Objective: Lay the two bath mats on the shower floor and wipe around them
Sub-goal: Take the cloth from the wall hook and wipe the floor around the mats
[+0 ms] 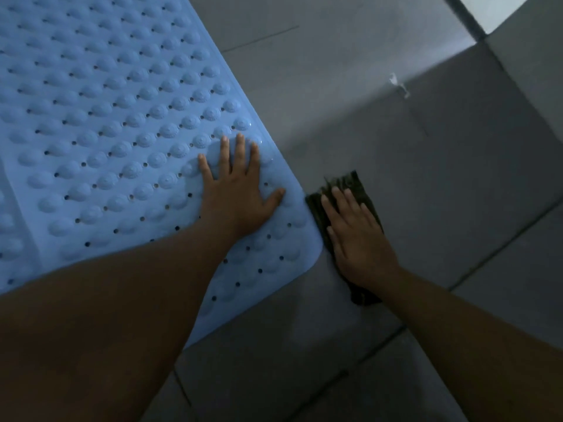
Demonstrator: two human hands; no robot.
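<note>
- Blue rubbery mat (100, 132) lies flat on the grey tiled floor (380, 123), studded with bumps and small holes; a seam at the far left edge may be where a second mat (9, 226) begins, though I cannot tell.
- Left hand (236, 190) presses flat on the mat near its rounded corner, fingers spread and straight.
- Right hand (356, 236) rests flat, fingers straight, on a dark cloth (350, 185) just beside the mat's edge.
- Mat looks soft, floppy and light, likely grippy underneath; it would best be lifted by a corner or edge.
- Cloth looks thin and limp, and slides under palm pressure; no grip is needed.
</note>
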